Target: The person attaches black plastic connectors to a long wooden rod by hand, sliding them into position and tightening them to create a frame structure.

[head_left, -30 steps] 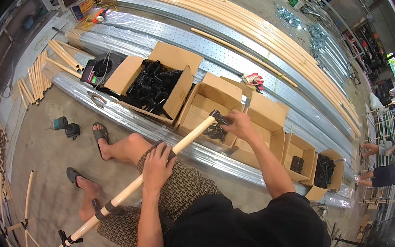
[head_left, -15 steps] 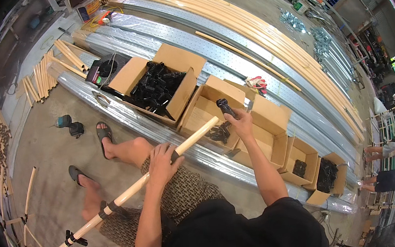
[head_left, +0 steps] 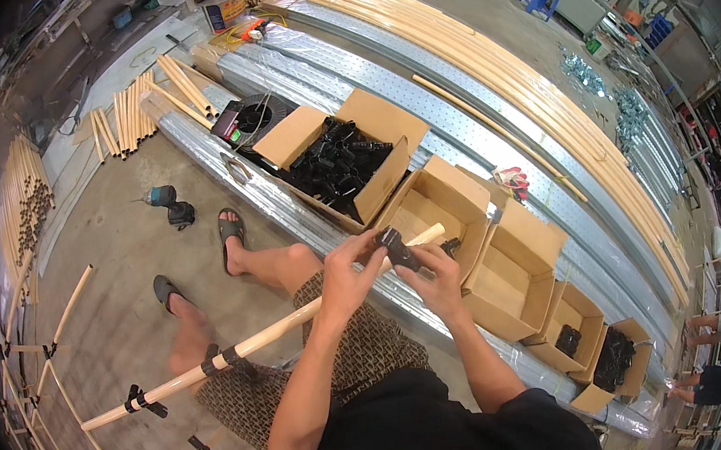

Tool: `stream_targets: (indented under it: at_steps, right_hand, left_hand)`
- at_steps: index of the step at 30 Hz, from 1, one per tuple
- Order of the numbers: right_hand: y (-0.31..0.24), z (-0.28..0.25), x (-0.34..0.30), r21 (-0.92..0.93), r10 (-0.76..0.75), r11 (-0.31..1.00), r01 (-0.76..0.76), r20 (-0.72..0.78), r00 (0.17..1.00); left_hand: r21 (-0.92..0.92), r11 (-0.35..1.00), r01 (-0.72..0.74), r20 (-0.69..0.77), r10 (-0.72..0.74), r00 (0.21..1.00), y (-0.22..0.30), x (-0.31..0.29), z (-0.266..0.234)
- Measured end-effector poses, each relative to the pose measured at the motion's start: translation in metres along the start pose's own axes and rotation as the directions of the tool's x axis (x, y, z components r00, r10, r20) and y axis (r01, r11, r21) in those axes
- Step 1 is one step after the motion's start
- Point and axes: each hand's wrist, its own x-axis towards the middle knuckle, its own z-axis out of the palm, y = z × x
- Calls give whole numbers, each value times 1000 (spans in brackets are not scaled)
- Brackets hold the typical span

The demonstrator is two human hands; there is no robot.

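My left hand and my right hand are both closed on a black pipe joint, one from each side. The joint is over a cream-coloured pipe that slants across my lap; whether it is round the pipe, my fingers hide. Two black joints sit on the pipe near my knee, and another black joint is near its lower left end. Beyond my hands, an open cardboard box is heaped with black joints.
More cardboard boxes stand in a row to the right, on wrapped metal rails. A cordless drill lies on the floor left of my sandalled feet. A pipe frame stands at the left. Two people are far right.
My right hand has brought the black joint from over the box to my left hand. The left hand has left its grip along the pipe and now holds the joint too. The view has shifted.
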Motion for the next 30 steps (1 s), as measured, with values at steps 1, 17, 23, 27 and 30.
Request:
stream_targets:
  at_steps: [1,17,23,27,30]
  right_hand:
    - [-5,-1,-1,-3,-10,1000,10,13,1000]
    - [-15,28,-22,20,-20,1000,24,-167,986]
    - [-13,33,-25,25,15,1000,-11,-158,987]
    - [-12,35,-27,49,28,999,-21,-141,990]
    - [-11,34,-30,76,41,997,-32,-123,992]
  left_hand:
    - [-59,997,38,-7,-39,999,-1,-1,0]
    - [216,966,-141,-114,168,979,-18,-9,6]
    - [246,959,-138,-81,162,983,-16,-10,2]
    - [266,954,-141,-95,171,981,-17,-16,2]
    - [272,951,-146,-93,177,980,-15,-16,1]
